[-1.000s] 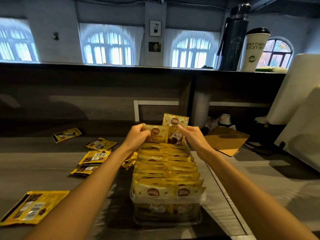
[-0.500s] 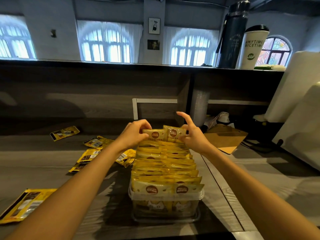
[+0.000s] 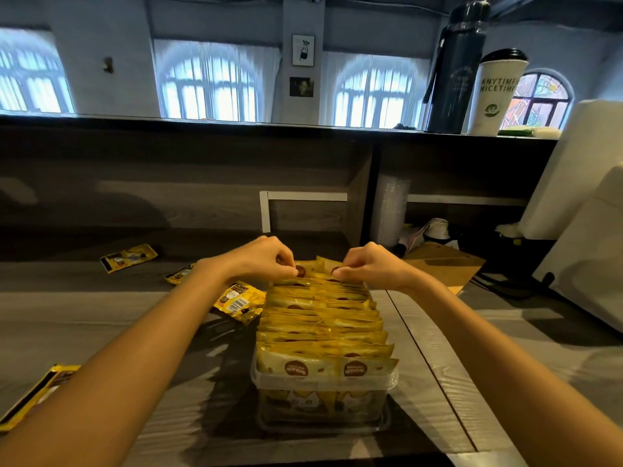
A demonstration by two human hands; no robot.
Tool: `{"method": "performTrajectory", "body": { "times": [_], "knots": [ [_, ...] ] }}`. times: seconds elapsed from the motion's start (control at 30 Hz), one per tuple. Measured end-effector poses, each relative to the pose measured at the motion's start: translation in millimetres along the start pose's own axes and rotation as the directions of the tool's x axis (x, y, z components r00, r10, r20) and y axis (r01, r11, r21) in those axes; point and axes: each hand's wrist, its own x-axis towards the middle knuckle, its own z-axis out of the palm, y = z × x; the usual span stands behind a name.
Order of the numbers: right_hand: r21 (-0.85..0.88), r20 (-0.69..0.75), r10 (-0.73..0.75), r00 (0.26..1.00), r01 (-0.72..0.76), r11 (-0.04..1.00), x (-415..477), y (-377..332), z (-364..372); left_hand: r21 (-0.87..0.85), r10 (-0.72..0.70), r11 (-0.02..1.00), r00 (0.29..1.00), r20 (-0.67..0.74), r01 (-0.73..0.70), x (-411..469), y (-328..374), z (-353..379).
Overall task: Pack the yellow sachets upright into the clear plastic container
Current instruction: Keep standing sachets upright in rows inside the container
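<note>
Grey wood-grain table (image 3: 101, 315) carries the clear plastic container (image 3: 323, 385), packed full with upright yellow sachets (image 3: 323, 325). My left hand (image 3: 266, 261) and right hand (image 3: 371, 266) each pinch the farthest sachets' tops, fingers curled.

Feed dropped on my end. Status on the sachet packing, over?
Left hand and right hand each pinching the rear sachets by their tops. Clear container nearly full, rows upright. Loose sachets flat on table, left of it, not in the way.
</note>
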Motion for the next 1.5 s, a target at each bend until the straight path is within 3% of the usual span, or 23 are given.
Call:
{"method": "performTrajectory", "body": {
  "times": [0.17,0.4,0.5,0.6,0.7,0.83,1.03,1.23,1.37,1.5],
  "knots": [
    [-0.146,-0.019,-0.122,0.992,0.118,0.982,-1,-5,-2,-0.017,0.031,0.999,0.997,0.069,-0.029,-1,-7,-6],
    [-0.196,-0.086,-0.136,0.987,0.117,0.974,-3,-1,-4,-0.028,0.044,0.999,0.999,-0.020,-0.045,1,-4,-4],
    [-0.230,-0.017,-0.128,0.992,0.121,0.966,-5,-2,-4,0.044,0.050,0.998,0.997,0.059,-0.053,-1,-4,-4],
    [-0.176,0.040,-0.080,0.996,0.086,0.981,-8,-5,-4,0.047,0.022,0.999,0.992,0.125,-0.028,-4,-3,-6],
    [-0.024,0.137,0.023,0.990,-0.020,1.000,-12,-11,-6,-0.094,0.001,0.996,0.997,0.078,0.006,-7,0,-7],
    [-0.019,0.167,0.075,0.983,-0.073,0.997,-15,-20,-3,-0.174,-0.050,0.983,0.998,0.028,0.054,-9,3,-1],
    [0.069,0.048,0.154,0.987,-0.157,0.985,-17,-25,7,-0.231,-0.107,0.969,0.989,-0.099,0.081,-14,2,9],
    [0.002,-0.053,0.161,0.985,-0.161,0.987,-18,-47,14,-0.250,-0.153,0.964,0.954,-0.256,0.088,-30,9,-2],
    [-0.115,-0.233,0.063,0.970,-0.092,0.989,-20,-82,23,-0.214,-0.200,0.968,0.919,-0.340,0.132,-49,13,-15],
    [-0.086,-0.351,-0.074,0.933,0.047,0.995,-22,-137,43,-0.176,-0.294,0.955,0.824,-0.485,0.238,-82,7,-30]
  ]
}}
